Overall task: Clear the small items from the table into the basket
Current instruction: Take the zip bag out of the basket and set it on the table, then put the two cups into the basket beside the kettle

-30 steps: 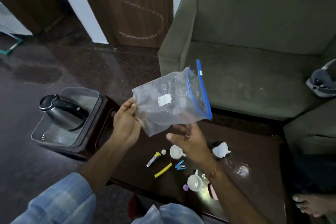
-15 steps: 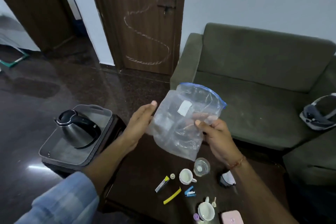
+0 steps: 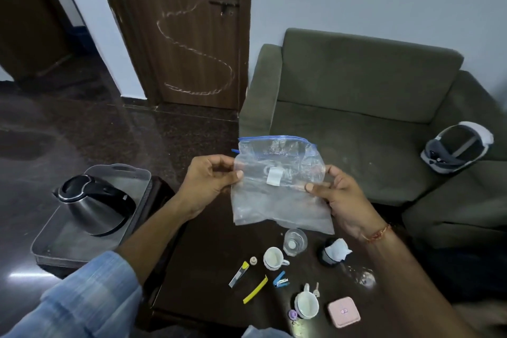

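Observation:
I hold a clear zip bag (image 3: 277, 206) with a blue top edge upright above the dark table (image 3: 208, 282). My left hand (image 3: 208, 181) pinches its left side and my right hand (image 3: 343, 195) pinches its right side. Below on the table lie small items: two white cups (image 3: 273, 258) (image 3: 306, 304), a small glass (image 3: 295, 240), a yellow strip (image 3: 255, 293), a blue stapler (image 3: 280, 280), a grey and yellow tube (image 3: 238, 274), a pink case (image 3: 344, 311) and a dark jar with white paper (image 3: 333, 251). No basket is in view.
A steel kettle (image 3: 96, 208) stands in a grey tray (image 3: 55, 244) on a stool to the left. A green sofa (image 3: 356, 107) sits behind the table, with a headset (image 3: 456, 149) on its right seat. A brown door (image 3: 178, 27) is at the back.
The view tilted up. The bag turned from a sideways tilt to upright with its blue edge on top. My left hand closed on its left side; both hands now pinch it.

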`<state>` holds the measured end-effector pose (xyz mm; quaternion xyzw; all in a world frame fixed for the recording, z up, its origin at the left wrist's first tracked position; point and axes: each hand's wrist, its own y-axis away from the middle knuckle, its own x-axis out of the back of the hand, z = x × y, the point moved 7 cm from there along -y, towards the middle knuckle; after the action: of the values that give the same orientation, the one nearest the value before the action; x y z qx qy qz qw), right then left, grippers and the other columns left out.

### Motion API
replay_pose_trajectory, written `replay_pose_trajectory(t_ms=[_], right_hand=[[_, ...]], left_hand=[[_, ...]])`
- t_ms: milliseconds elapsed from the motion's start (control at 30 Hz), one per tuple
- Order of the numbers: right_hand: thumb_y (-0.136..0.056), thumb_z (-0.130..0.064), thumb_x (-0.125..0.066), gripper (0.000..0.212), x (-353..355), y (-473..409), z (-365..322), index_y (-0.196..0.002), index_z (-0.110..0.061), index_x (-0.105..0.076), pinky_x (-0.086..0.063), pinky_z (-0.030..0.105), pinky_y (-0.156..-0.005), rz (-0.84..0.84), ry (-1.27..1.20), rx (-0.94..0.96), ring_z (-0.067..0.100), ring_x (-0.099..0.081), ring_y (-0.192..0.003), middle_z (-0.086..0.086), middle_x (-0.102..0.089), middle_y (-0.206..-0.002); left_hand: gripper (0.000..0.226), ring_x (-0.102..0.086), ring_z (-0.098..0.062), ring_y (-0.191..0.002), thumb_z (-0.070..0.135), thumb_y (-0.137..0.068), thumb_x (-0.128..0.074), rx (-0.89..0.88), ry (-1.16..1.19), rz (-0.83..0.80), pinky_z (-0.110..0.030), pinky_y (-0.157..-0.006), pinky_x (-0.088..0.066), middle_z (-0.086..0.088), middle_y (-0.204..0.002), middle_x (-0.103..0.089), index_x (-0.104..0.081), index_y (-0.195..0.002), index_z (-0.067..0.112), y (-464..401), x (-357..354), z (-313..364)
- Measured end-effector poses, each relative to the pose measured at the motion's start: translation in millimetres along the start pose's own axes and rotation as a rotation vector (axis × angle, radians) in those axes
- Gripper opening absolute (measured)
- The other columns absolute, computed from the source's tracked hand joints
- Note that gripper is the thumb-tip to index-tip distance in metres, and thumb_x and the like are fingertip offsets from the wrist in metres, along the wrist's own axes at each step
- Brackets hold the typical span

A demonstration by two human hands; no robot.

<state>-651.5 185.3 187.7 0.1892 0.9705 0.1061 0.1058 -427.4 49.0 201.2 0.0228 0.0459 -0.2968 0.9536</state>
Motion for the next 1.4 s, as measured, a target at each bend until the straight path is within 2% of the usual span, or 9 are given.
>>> replay_pose_trajectory(t_ms=[300, 433, 500, 633, 734, 834, 1100, 1234, 1400], right_hand=[[-0.083, 0.017, -0.054, 0.047, 35.4, 7.4, -0.6, -0.053, -0.018, -0.064, -0.044, 0.015, -0.041, 0.065, -0.033, 0.066, 0.004, -0.055, -0.045, -0.005, -0.061, -0.054], [-0.078, 0.029, -0.043, 0.058, 50.3, 9.1, -11.9, -0.051, -0.017, -0.067, -0.043, 0.014, -0.046, 0.099, 0.021, 0.201, 0.002, -0.054, -0.049, -0.007, -0.063, -0.057], [-0.075, 0.031, -0.04, 0.06, 57.7, 13.4, -20.2, -0.05, -0.016, -0.067, -0.049, 0.014, -0.054, 0.113, 0.045, 0.264, 0.003, -0.063, -0.059, -0.007, -0.07, -0.064], [-0.078, 0.019, -0.047, 0.041, 78.7, 21.3, -17.4, -0.07, -0.011, -0.073, -0.06, 0.033, -0.081, 0.094, -0.152, 0.211, 0.026, -0.07, -0.105, 0.013, -0.074, -0.11], [-0.075, -0.011, -0.056, 0.033, 97.5, 29.9, 1.4, -0.106, -0.017, -0.066, -0.056, 0.042, -0.077, 0.098, -0.488, 0.027, 0.029, -0.067, -0.096, 0.01, -0.069, -0.117], [-0.079, -0.042, -0.062, 0.024, 105.7, 45.0, 35.3, -0.095, -0.028, -0.072, -0.053, 0.042, -0.074, 0.118, -0.392, -0.238, 0.03, -0.065, -0.078, 0.008, -0.07, -0.093], [-0.08, 0.012, -0.066, 0.063, 177.9, 71.7, 79.6, -0.127, -0.028, -0.05, -0.049, 0.024, -0.04, 0.344, -0.205, -0.258, 0.025, -0.051, -0.052, 0.02, -0.067, -0.082], [-0.084, 0.015, -0.059, 0.037, 214.2, 78.8, 92.0, -0.104, -0.016, -0.054, -0.048, 0.021, -0.038, 0.407, -0.134, -0.174, 0.013, -0.061, -0.047, 0.008, -0.073, -0.075], [-0.094, 0.006, -0.048, 0.022, 265.7, 82.5, 131.6, -0.087, -0.009, -0.062, -0.057, 0.022, -0.058, 0.584, -0.322, -0.186, 0.014, -0.061, -0.066, 0.0, -0.066, -0.077]], left_hand=[[0.044, -0.068, -0.014, -0.088, -0.016, -0.086, -0.055, -0.035, 0.073, -0.055, -0.026, -0.064, -0.057, 0.004, -0.098, -0.072, -0.076, -0.067, 0.018, -11.7, -34.9, -7.5], [0.028, -0.069, -0.019, -0.092, 0.022, -0.095, -0.048, 0.26, 0.289, -0.213, -0.032, -0.065, -0.058, -0.006, -0.115, -0.068, -0.07, -0.081, 0.013, -7.6, -62.7, -27.5], [0.028, -0.07, -0.023, -0.085, 0.039, -0.095, -0.054, 0.327, 0.249, -0.283, -0.039, -0.061, -0.057, -0.008, -0.106, -0.069, -0.065, -0.095, 0.014, -4.9, -75.6, -33.9], [0.012, -0.072, -0.018, -0.08, 0.013, -0.089, -0.067, 0.247, 0.045, -0.271, -0.03, -0.053, -0.056, -0.004, -0.1, -0.073, -0.07, -0.098, 0.02, -12.5, -95.0, -35.6], [0.021, -0.072, -0.013, -0.081, 0.003, -0.09, -0.066, 0.196, -0.053, -0.214, -0.023, -0.06, -0.056, 0.0, -0.096, -0.074, -0.076, -0.091, 0.022, -20.0, -107.3, -39.8], [0.017, -0.07, -0.004, -0.076, 0.002, -0.087, -0.07, 0.137, -0.195, -0.247, -0.016, -0.066, -0.055, 0.007, -0.086, -0.075, -0.075, -0.094, 0.017, -21.6, -129.2, -48.3], [0.04, -0.065, -0.022, -0.087, 0.011, -0.087, -0.072, 0.208, -0.408, -0.458, -0.048, -0.074, -0.057, -0.015, -0.114, -0.064, -0.056, -0.122, 0.02, -16.6, -192.0, -96.7], [0.059, -0.062, -0.021, -0.062, -0.002, -0.088, -0.066, 0.316, -0.316, -0.454, -0.04, -0.054, -0.057, -0.01, -0.129, -0.049, -0.04, -0.137, 0.015, -18.9, -212.7, -123.4], [0.036, -0.06, -0.027, -0.076, -0.006, -0.09, -0.061, 0.278, -0.393, -0.275, -0.057, -0.074, -0.055, -0.008, -0.112, -0.053, -0.058, -0.118, 0.015, -26.0, -198.1, -143.8]])
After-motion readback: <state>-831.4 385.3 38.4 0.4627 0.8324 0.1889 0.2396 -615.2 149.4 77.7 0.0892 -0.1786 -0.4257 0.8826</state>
